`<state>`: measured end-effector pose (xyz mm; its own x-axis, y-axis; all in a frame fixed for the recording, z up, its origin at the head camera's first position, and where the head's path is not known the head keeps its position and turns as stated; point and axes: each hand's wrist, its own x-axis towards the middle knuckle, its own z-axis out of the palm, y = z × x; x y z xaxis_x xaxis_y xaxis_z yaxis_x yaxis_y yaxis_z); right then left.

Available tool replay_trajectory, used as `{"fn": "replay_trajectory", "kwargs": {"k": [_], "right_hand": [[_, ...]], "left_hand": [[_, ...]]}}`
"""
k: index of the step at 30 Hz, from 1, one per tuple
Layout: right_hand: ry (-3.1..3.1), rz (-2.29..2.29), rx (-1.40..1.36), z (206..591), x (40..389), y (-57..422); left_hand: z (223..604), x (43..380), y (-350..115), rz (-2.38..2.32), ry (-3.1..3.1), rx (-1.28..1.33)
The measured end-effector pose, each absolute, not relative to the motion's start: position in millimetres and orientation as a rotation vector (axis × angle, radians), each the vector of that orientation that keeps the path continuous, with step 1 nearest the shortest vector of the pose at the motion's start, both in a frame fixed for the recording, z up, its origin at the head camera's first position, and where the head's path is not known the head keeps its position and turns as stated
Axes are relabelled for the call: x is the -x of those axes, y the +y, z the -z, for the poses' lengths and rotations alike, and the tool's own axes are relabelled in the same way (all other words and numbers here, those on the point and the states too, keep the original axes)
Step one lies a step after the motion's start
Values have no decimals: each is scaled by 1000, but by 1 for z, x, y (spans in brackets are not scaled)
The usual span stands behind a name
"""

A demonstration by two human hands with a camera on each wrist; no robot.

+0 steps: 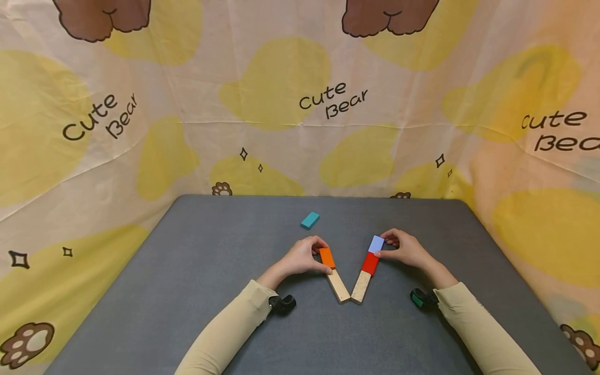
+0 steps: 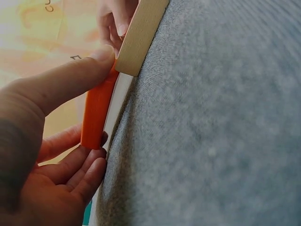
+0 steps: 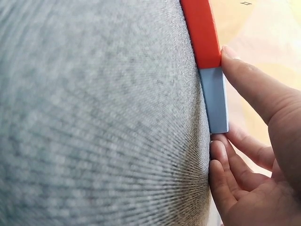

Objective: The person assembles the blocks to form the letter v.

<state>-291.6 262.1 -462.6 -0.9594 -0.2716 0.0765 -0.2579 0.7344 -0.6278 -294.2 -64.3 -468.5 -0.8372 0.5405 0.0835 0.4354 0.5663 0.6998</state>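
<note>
My left hand [image 1: 302, 256] pinches an orange block [image 1: 327, 257], thumb at its near end and fingertips at the far end. That block meets the far end of a plain wooden block [image 1: 339, 286]; in the left wrist view the orange block [image 2: 98, 115] looks slightly raised off the table. On the other side, my right hand [image 1: 407, 249] holds a light blue block [image 1: 376, 244]. The right thumb sits by the seam with a red block [image 3: 202, 35], fingertips at the blue block's far end. Behind the red one lies a second wooden block [image 1: 361, 287]. Both rows meet nearest me, forming a V.
A teal block [image 1: 310, 220] lies alone farther back on the grey table [image 1: 225, 239]. Patterned cloth [image 1: 281, 104] hangs behind the table and along its sides. Each wrist wears a dark band with a small device [image 1: 283, 304].
</note>
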Motion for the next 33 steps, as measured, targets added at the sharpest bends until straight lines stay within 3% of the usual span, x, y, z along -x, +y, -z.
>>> {"fn": "replay_trajectory", "kwargs": {"k": [33], "right_hand": [[2902, 1031, 433, 463, 293, 264]], "left_hand": [[469, 293, -65, -1099, 2665, -866]]}}
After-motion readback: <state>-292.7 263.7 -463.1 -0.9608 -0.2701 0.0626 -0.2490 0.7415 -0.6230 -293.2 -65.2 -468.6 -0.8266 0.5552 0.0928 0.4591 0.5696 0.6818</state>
